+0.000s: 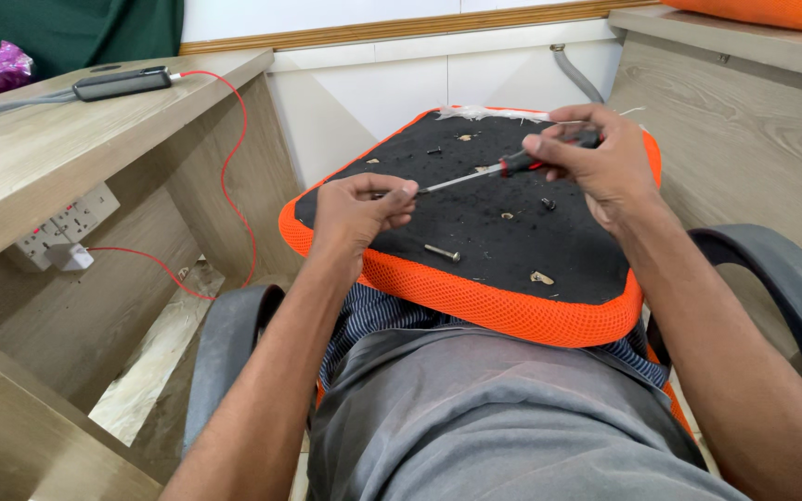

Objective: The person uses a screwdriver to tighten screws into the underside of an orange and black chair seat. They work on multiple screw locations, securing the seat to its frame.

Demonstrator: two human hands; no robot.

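Screwdriver (485,173) lies slim and rigid over the seat cushion (475,297) on the lap; right hand (596,162) clenches its grippy handle, left hand (359,209) pinches the slick metal tip; 1 loose bolt (442,251) sits near the cushion's front edge

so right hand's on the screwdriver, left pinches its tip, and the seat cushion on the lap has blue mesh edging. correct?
Not quite: the head view shows the seat cushion edged in orange mesh, not blue. The rest holds: the right hand grips the screwdriver by its handle, the left hand pinches at its tip, and the cushion rests on the lap.
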